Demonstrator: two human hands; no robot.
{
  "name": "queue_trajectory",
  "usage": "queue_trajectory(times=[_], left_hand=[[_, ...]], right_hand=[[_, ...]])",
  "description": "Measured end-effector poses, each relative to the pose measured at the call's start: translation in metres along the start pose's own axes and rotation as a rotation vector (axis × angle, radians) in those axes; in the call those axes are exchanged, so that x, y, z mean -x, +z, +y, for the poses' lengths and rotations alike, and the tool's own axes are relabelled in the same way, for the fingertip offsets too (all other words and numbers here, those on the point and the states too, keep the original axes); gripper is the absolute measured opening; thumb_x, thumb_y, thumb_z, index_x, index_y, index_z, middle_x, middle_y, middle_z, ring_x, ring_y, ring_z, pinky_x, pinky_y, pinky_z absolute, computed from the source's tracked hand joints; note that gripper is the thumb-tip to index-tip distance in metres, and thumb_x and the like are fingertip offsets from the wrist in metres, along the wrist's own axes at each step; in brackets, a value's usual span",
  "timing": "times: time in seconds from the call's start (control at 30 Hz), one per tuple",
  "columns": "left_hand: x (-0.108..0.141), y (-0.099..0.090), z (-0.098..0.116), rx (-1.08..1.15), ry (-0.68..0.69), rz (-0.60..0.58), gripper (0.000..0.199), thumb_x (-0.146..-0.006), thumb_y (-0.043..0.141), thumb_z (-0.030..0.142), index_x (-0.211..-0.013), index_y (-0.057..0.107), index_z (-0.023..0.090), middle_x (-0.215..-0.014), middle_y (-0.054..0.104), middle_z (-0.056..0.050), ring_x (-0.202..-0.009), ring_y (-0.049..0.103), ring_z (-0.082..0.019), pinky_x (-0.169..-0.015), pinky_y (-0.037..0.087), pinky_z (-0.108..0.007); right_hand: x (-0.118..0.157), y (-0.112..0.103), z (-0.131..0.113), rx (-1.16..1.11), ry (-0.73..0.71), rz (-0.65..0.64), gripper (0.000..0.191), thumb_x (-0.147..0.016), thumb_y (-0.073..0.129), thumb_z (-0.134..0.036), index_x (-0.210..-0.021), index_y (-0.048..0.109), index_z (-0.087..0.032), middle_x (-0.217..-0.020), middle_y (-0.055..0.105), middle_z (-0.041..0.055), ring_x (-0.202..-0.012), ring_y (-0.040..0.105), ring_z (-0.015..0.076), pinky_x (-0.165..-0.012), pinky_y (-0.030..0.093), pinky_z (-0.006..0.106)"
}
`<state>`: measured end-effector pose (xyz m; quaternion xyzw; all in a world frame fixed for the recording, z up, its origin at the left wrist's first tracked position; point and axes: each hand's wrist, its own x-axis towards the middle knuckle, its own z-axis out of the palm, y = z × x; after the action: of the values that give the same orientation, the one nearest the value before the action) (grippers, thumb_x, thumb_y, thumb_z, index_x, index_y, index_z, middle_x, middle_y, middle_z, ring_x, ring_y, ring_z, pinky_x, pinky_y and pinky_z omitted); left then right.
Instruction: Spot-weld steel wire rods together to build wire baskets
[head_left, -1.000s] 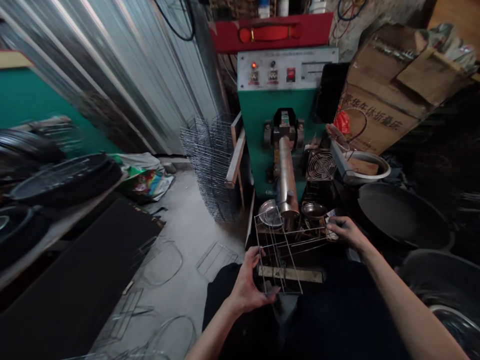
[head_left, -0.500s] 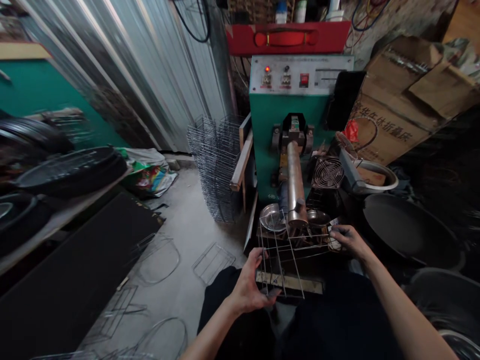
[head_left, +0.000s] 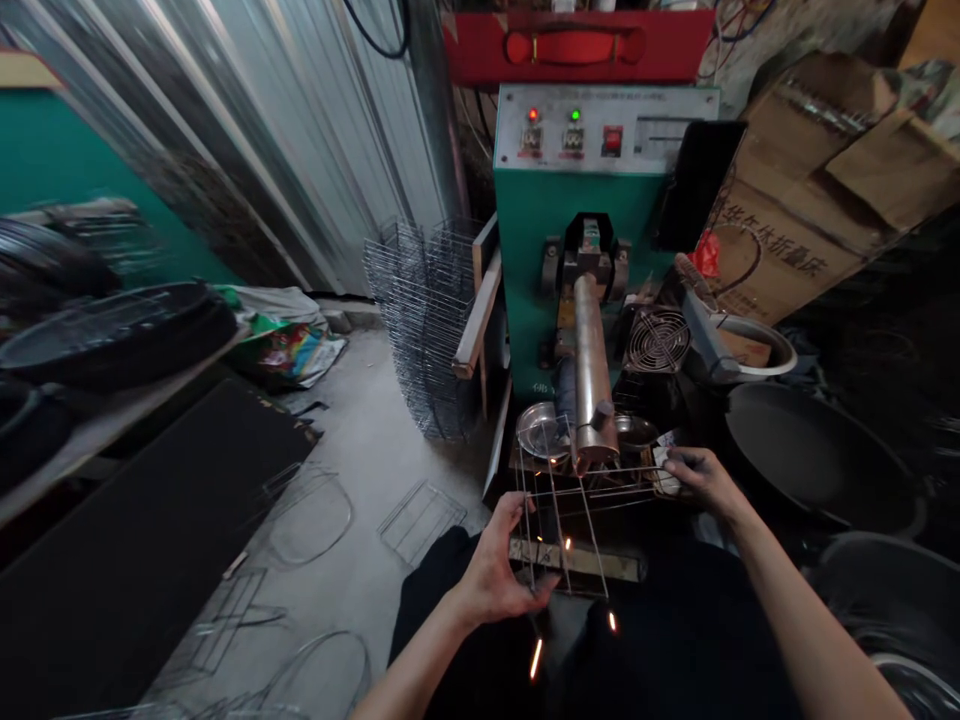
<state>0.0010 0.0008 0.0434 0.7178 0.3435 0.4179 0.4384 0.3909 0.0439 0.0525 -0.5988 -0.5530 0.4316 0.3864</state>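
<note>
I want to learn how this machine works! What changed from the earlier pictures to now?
The wire frame has swung closer to the tip of the metal arm. Sparks now fly around and below it, and a green light has come on. The left hand and right hand kept hold. The stacked wire racks stayed put.

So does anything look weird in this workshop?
Yes: bright orange sparks are flying around the wire frame held by the left hand and right hand, below the metal cylinder. They look odd because they glow against the dark clothes.
</note>
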Motion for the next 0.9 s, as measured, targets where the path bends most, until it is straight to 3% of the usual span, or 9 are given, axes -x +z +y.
queue_trajectory(times=[0.1, 0.23, 0.4, 0.5, 0.63, 0.9], left_hand=[[-0.001, -0.002, 0.002, -0.001, -0.018, -0.004, 0.090, -0.063, 0.084, 0.027, -0.141, 0.037, 0.026, -0.130, 0.052, -0.009, -0.122, 0.059, -0.031, -0.111, 0.052, -0.054], [-0.005, -0.006, 0.005, -0.009, -0.069, -0.070, 0.101, -0.056, 0.091, 0.031, -0.141, 0.037, 0.023, -0.135, 0.051, -0.012, -0.128, 0.057, -0.036, -0.116, 0.047, -0.058], [-0.009, -0.007, 0.005, 0.009, -0.059, -0.063, 0.103, -0.057, 0.092, 0.031, -0.144, 0.037, 0.023, -0.137, 0.052, -0.012, -0.127, 0.058, -0.034, -0.118, 0.045, -0.061], [-0.012, -0.006, 0.003, 0.020, -0.021, -0.071, 0.094, -0.059, 0.089, 0.029, -0.140, 0.042, 0.022, -0.131, 0.055, -0.010, -0.123, 0.060, -0.031, -0.117, 0.047, -0.058], [-0.011, -0.005, 0.000, -0.018, -0.009, -0.060, 0.090, -0.058, 0.090, 0.028, -0.136, 0.046, 0.020, -0.129, 0.056, -0.009, -0.122, 0.061, -0.030, -0.117, 0.048, -0.057], [-0.011, -0.005, -0.007, -0.034, -0.017, -0.032, 0.089, -0.056, 0.087, 0.027, -0.137, 0.050, 0.020, -0.130, 0.060, -0.010, -0.121, 0.064, -0.034, -0.114, 0.051, -0.059]], right_hand=[[0.008, 0.006, -0.007, 0.014, -0.050, 0.117, 0.058, -0.075, 0.075, -0.073, -0.065, 0.049, -0.021, -0.063, 0.041, -0.0023, -0.061, 0.039, 0.0144, -0.056, 0.034, 0.029], [0.026, 0.023, -0.011, 0.079, -0.240, 0.356, 0.042, -0.084, 0.072, -0.062, -0.081, 0.054, -0.024, -0.077, 0.054, 0.0015, -0.074, 0.050, 0.0193, -0.068, 0.044, 0.032], [0.044, 0.039, -0.007, 0.207, -0.372, 0.369, 0.029, -0.095, 0.061, -0.054, -0.091, 0.059, -0.025, -0.095, 0.066, 0.0087, -0.094, 0.062, 0.0263, -0.086, 0.052, 0.041], [0.046, 0.041, -0.004, 0.327, -0.453, 0.477, 0.026, -0.091, 0.068, -0.050, -0.099, 0.060, -0.026, -0.108, 0.068, 0.0101, -0.104, 0.065, 0.0286, -0.093, 0.053, 0.044], [0.046, 0.040, 0.003, 0.537, -0.464, 0.607, 0.015, -0.097, 0.058, -0.038, -0.103, 0.064, -0.026, -0.112, 0.067, 0.0119, -0.107, 0.066, 0.0279, -0.094, 0.055, 0.043], [0.067, 0.034, 0.007, 0.780, -0.392, 0.628, 0.018, -0.098, 0.052, -0.030, -0.106, 0.068, -0.025, -0.102, 0.070, 0.0109, -0.098, 0.064, 0.0270, -0.084, 0.051, 0.038]])
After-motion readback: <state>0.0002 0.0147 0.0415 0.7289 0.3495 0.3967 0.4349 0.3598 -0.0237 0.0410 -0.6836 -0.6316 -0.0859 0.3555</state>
